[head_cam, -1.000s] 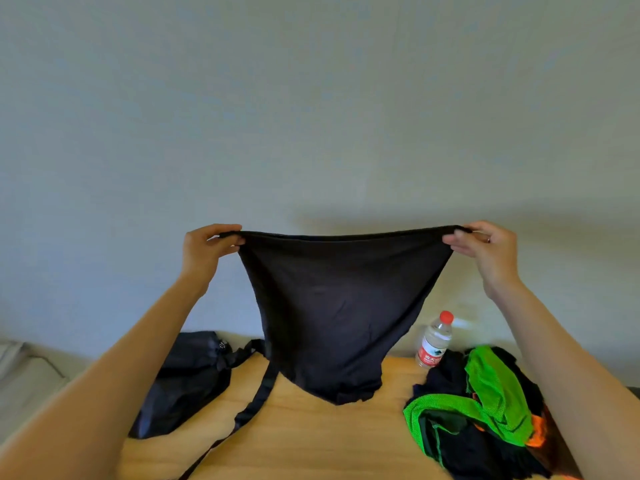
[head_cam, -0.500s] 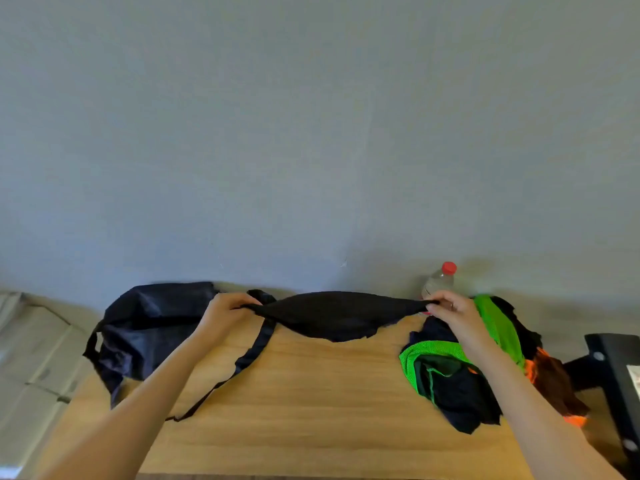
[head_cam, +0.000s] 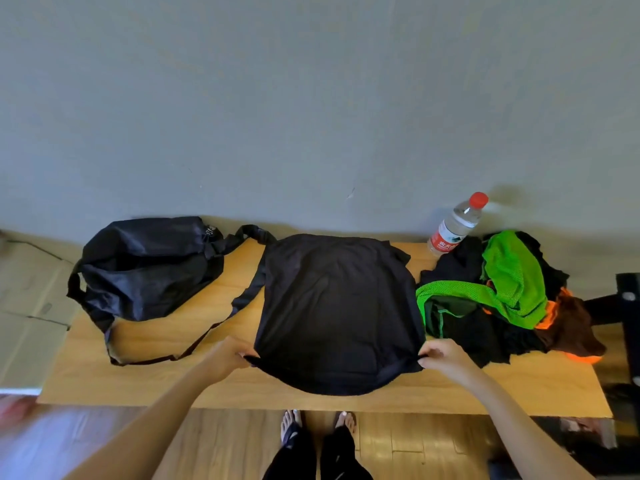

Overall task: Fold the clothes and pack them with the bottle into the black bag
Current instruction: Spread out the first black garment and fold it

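Left hand [head_cam: 227, 353] pinching the near-left corner of the black shirt [head_cam: 337, 303], right hand [head_cam: 441, 355] pinching the near-right one. Shirt spread flat mid-desk [head_cam: 346, 398], near edge sagging a bit. Black bag [head_cam: 145, 266] slumped at far left, strap [head_cam: 221, 320] trailing under the shirt's left edge. Bottle [head_cam: 457, 225] upright against the wall, just behind the green-and-black pile [head_cam: 502, 292] on the right.
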A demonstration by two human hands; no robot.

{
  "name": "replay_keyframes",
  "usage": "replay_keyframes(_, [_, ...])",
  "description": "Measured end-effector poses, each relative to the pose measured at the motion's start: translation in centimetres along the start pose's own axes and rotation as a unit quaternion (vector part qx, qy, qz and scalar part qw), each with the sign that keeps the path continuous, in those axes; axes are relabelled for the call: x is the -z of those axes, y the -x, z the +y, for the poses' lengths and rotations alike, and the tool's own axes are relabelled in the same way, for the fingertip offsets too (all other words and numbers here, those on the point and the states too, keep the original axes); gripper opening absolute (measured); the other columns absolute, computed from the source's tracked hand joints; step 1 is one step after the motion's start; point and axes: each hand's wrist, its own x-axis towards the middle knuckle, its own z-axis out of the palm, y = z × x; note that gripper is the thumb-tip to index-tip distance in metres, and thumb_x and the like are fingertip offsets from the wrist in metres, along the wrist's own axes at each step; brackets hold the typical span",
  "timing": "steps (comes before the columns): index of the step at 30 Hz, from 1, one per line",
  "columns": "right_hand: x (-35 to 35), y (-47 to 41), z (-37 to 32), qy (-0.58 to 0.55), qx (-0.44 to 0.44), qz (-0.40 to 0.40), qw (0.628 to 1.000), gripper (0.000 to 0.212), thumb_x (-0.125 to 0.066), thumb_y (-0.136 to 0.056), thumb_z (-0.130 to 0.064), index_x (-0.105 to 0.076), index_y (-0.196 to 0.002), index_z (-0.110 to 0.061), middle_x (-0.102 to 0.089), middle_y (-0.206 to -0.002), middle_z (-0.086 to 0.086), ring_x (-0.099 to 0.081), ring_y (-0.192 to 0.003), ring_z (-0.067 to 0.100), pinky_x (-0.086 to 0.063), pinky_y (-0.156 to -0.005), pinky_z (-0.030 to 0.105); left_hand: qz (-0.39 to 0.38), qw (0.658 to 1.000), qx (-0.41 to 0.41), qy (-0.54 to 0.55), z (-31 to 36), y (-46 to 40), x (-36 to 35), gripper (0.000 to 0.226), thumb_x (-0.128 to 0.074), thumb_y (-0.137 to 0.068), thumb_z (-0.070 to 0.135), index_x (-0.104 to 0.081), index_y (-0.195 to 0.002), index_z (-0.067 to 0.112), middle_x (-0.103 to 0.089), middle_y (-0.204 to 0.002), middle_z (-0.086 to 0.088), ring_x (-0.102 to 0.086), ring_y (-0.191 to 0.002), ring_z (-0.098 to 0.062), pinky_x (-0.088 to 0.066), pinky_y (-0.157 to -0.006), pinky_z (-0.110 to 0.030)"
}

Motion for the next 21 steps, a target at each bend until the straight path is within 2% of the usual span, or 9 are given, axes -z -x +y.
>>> replay_keyframes(3, [0.0, -0.8, -0.2, -0.005, -0.005, -0.003, 1.000, 0.013, -0.070, -0.079, -0.009, -0.068, -0.068, -0.017, -0.070, -0.079, 0.004, -0.064, -0.080, 0.015, -0.047, -0.075, 0.027, 0.041, 0.998, 0.029, 0.024, 0.0, -0.8, 0.2, 0.030, -0.050, -0.086, -0.014, -0.069, -0.094, 0.009, -0.065, -0.099, -0.007, -0.059, -0.094, -0.015, -0.048, -0.088, -0.030])
replay_keyframes(5, [0.4, -1.9, -1.2, -0.013, 0.003, 0.025, 1.000, 0.013, -0.070, -0.080, -0.009, -0.068, -0.070, -0.018, -0.069, -0.079, -0.001, -0.063, -0.082, 0.012, -0.046, -0.074, 0.023, 0.076, 0.994, 0.045, 0.067, 0.8, -2.1, 1.1, 0.034, -0.045, -0.088, -0.014, -0.067, -0.088, 0.011, -0.062, -0.094, -0.004, -0.057, -0.089, -0.016, -0.043, -0.086, -0.033])
replay_keyframes(7, [1.1, -3.3, -2.6, -0.026, 0.022, 0.055, 0.998, 0.017, -0.069, -0.080, -0.003, -0.066, -0.070, -0.017, -0.068, -0.078, -0.003, -0.062, -0.081, 0.012, -0.044, -0.071, 0.017, 0.092, 0.992, 0.047, 0.065, 1.3, -4.1, 2.1, 0.030, -0.047, -0.090, -0.005, -0.067, -0.087, 0.018, -0.064, -0.100, -0.005, -0.058, -0.095, -0.020, -0.046, -0.090, -0.038])
replay_keyframes(8, [1.5, -4.1, -3.3, -0.034, 0.030, 0.070, 0.997, 0.018, -0.068, -0.079, 0.000, -0.065, -0.070, -0.016, -0.067, -0.078, -0.002, -0.062, -0.081, 0.014, -0.045, -0.071, 0.018, 0.104, 0.991, 0.055, 0.065, 1.7, -5.0, 2.5, 0.028, -0.048, -0.089, -0.003, -0.067, -0.088, 0.019, -0.064, -0.105, -0.008, -0.059, -0.096, -0.022, -0.048, -0.090, -0.038])
replay_keyframes(10, [2.2, -5.8, -4.5, -0.050, 0.047, 0.098, 0.993, 0.016, -0.068, -0.079, 0.001, -0.065, -0.074, -0.014, -0.067, -0.079, 0.004, -0.063, -0.080, 0.020, -0.048, -0.073, 0.025, 0.134, 0.987, 0.043, 0.077, 2.9, -6.8, 3.5, 0.020, -0.048, -0.091, -0.005, -0.065, -0.098, 0.003, -0.061, -0.108, -0.013, -0.056, -0.090, -0.018, -0.048, -0.078, -0.023])
replay_keyframes(12, [2.8, -7.6, -5.6, -0.059, 0.058, 0.122, 0.989, 0.012, -0.067, -0.080, 0.000, -0.065, -0.080, -0.012, -0.067, -0.082, 0.008, -0.064, -0.080, 0.021, -0.049, -0.075, 0.030, 0.171, 0.980, 0.041, 0.089, 4.0, -8.8, 4.4, 0.021, -0.049, -0.093, -0.002, -0.061, -0.110, -0.001, -0.059, -0.104, -0.008, -0.055, -0.087, -0.016, -0.042, -0.069, -0.016])
replay_keyframes(16, [4.1, -11.7, -7.1, -0.077, 0.054, 0.171, 0.981, 0.010, -0.062, -0.084, -0.002, -0.065, -0.089, -0.011, -0.066, -0.085, 0.010, -0.062, -0.083, 0.020, -0.047, -0.074, 0.028, 0.215, 0.970, 0.035, 0.107, 5.0, -12.3, 6.2, 0.021, -0.053, -0.093, 0.007, -0.059, -0.113, 0.011, -0.060, -0.099, 0.000, -0.057, -0.085, -0.014, -0.041, -0.068, -0.020])
replay_keyframes(19, [4.7, -14.5, -7.4, -0.077, 0.048, 0.208, 0.974, 0.013, -0.057, -0.086, -0.001, -0.064, -0.095, -0.008, -0.064, -0.088, 0.011, -0.058, -0.084, 0.022, -0.042, -0.072, 0.027, 0.235, 0.966, 0.039, 0.102, 5.1, -15.1, 7.2, 0.024, -0.055, -0.093, 0.009, -0.058, -0.117, 0.010, -0.061, -0.102, -0.003, -0.057, -0.098, -0.019, -0.042, -0.079, -0.025])
replay_keyframes(21, [4.9, -15.7, -7.3, -0.073, 0.041, 0.231, 0.969, 0.017, -0.056, -0.086, 0.000, -0.064, -0.101, -0.004, -0.063, -0.091, 0.012, -0.058, -0.086, 0.023, -0.041, -0.071, 0.026, 0.254, 0.962, 0.043, 0.086, 5.1, -16.3, 7.5, 0.026, -0.057, -0.092, 0.012, -0.058, -0.118, 0.009, -0.062, -0.109, -0.008, -0.057, -0.100, -0.020, -0.043, -0.083, -0.029])
